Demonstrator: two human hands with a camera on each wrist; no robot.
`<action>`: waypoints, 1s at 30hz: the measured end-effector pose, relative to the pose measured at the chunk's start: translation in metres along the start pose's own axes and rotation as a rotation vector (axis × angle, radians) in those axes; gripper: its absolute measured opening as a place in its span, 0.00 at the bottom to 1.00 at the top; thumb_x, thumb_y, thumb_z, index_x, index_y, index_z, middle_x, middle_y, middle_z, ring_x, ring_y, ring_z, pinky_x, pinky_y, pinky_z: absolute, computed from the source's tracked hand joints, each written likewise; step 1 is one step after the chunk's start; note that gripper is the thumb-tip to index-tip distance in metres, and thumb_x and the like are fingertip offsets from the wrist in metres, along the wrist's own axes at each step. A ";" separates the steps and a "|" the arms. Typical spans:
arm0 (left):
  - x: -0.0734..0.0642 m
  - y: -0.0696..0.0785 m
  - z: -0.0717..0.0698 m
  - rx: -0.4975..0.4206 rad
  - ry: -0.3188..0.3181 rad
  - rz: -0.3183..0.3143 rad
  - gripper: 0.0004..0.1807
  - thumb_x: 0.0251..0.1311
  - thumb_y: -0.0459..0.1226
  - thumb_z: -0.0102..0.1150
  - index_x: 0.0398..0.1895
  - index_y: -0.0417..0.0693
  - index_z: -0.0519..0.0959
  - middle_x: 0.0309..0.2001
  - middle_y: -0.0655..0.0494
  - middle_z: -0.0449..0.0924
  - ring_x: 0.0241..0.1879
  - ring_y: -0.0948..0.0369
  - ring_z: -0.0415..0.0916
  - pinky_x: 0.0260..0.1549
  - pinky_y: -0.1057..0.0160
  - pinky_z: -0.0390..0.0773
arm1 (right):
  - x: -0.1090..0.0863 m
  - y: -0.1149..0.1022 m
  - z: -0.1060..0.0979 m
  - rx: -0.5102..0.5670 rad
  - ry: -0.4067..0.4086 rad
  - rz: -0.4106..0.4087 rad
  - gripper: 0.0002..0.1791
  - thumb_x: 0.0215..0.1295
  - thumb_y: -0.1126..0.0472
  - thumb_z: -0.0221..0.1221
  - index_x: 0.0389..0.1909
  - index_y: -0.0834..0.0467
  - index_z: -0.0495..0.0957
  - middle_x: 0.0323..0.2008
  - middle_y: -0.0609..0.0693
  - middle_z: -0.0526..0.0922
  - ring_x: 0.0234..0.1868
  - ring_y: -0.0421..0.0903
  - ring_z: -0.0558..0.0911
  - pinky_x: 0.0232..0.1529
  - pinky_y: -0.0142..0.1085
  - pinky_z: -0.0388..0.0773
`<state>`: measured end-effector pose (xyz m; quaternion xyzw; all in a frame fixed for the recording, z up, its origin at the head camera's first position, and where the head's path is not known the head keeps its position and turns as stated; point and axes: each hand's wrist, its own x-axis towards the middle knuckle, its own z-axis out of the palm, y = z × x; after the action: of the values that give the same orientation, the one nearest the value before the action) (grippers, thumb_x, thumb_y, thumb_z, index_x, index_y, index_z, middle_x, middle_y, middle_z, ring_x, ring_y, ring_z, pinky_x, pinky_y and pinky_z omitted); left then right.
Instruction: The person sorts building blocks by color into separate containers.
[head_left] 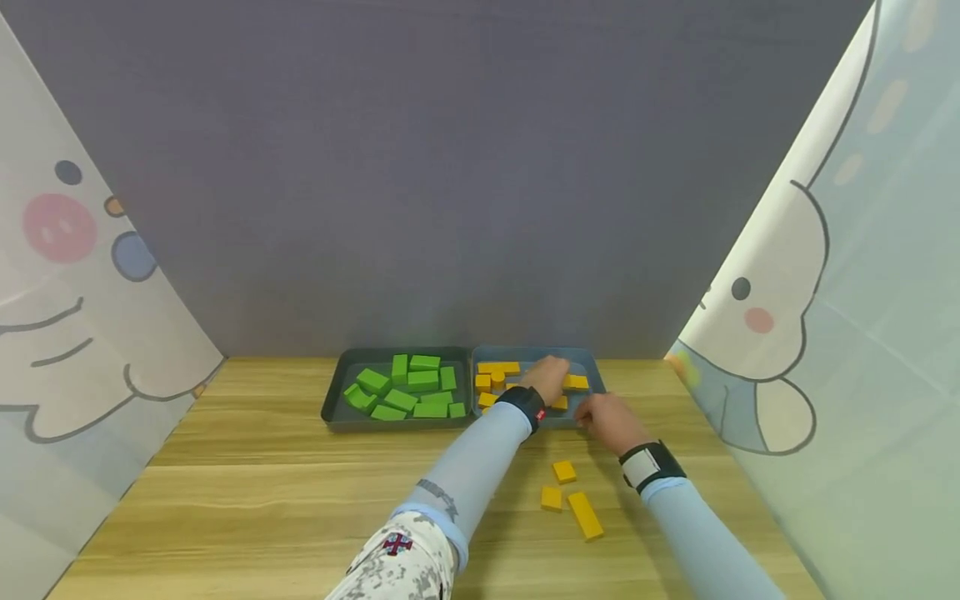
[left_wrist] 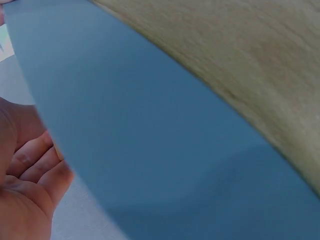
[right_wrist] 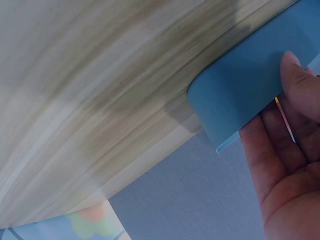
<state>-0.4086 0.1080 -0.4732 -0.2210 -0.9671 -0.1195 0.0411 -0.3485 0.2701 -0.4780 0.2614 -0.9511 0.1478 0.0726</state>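
In the head view my left hand (head_left: pixel 547 379) reaches into a blue tray (head_left: pixel 536 423) of yellow blocks (head_left: pixel 498 367). From the left wrist, the tray's outer wall (left_wrist: pixel 150 125) covers much of that hand (left_wrist: pixel 27 170). Its fingers are bent, and a thin yellowish sliver (left_wrist: pixel 58 152) shows beside them; whether they hold it is hidden. At the tray's front right corner, my right hand (head_left: pixel 611 421) grips the rim. The right wrist view has that thumb (right_wrist: pixel 300 82) against the outside of the wall (right_wrist: pixel 240 95) and the fingers behind it.
A dark tray (head_left: pixel 397 425) of green blocks (head_left: pixel 423 381) stands against the blue tray's left side. On the wooden table (head_left: pixel 262 483), in front of the blue tray, lie two small yellow blocks (head_left: pixel 564 472) and a longer one (head_left: pixel 585 516). A grey panel (head_left: pixel 480 183) rises behind.
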 end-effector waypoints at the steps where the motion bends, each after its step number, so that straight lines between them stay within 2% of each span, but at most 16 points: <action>1: -0.001 -0.001 0.000 0.003 0.002 -0.005 0.09 0.72 0.30 0.59 0.51 0.47 0.83 0.38 0.55 0.86 0.35 0.62 0.82 0.31 0.70 0.76 | 0.000 -0.001 0.000 -0.001 -0.001 -0.006 0.05 0.57 0.70 0.72 0.33 0.59 0.91 0.35 0.51 0.92 0.39 0.50 0.90 0.45 0.47 0.89; 7: -0.006 -0.005 -0.001 0.028 0.023 -0.010 0.09 0.75 0.30 0.56 0.50 0.46 0.83 0.36 0.54 0.86 0.32 0.62 0.82 0.28 0.71 0.75 | 0.000 -0.003 0.000 0.012 -0.017 -0.018 0.05 0.58 0.71 0.71 0.33 0.60 0.91 0.35 0.52 0.92 0.38 0.50 0.89 0.45 0.47 0.89; 15: -0.008 -0.008 -0.010 0.049 0.004 -0.017 0.12 0.74 0.31 0.57 0.56 0.46 0.83 0.46 0.54 0.88 0.43 0.60 0.86 0.38 0.69 0.84 | 0.000 -0.001 -0.002 0.021 -0.011 -0.018 0.04 0.57 0.71 0.71 0.33 0.61 0.91 0.34 0.52 0.92 0.38 0.51 0.89 0.44 0.47 0.89; 18: -0.013 -0.010 -0.014 0.052 -0.007 -0.029 0.13 0.72 0.32 0.60 0.57 0.46 0.82 0.47 0.55 0.88 0.45 0.60 0.86 0.41 0.68 0.85 | 0.000 -0.001 0.000 0.027 -0.023 -0.020 0.04 0.58 0.71 0.70 0.34 0.61 0.91 0.35 0.53 0.92 0.38 0.52 0.89 0.45 0.48 0.89; 21: -0.019 -0.010 -0.022 0.039 0.004 -0.024 0.15 0.71 0.32 0.62 0.58 0.45 0.82 0.49 0.54 0.88 0.47 0.60 0.86 0.45 0.68 0.85 | 0.000 -0.001 -0.001 0.039 -0.031 -0.015 0.05 0.59 0.72 0.70 0.35 0.62 0.91 0.36 0.54 0.92 0.40 0.53 0.89 0.46 0.49 0.89; 26: -0.028 -0.008 -0.041 0.027 0.063 0.007 0.17 0.72 0.33 0.61 0.61 0.46 0.81 0.55 0.54 0.88 0.53 0.60 0.86 0.53 0.67 0.85 | 0.001 -0.001 -0.006 0.026 -0.023 -0.014 0.05 0.60 0.72 0.69 0.34 0.61 0.91 0.36 0.55 0.92 0.41 0.55 0.89 0.46 0.50 0.88; 30: -0.043 -0.006 -0.057 0.016 0.082 0.039 0.19 0.72 0.32 0.60 0.64 0.46 0.80 0.59 0.54 0.86 0.56 0.60 0.85 0.55 0.66 0.85 | 0.001 -0.002 -0.008 0.009 -0.032 -0.021 0.04 0.60 0.71 0.70 0.34 0.61 0.91 0.36 0.54 0.92 0.41 0.54 0.90 0.46 0.50 0.88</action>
<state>-0.3708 0.0702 -0.4248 -0.2343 -0.9610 -0.1200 0.0847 -0.3476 0.2708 -0.4698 0.2740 -0.9486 0.1472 0.0577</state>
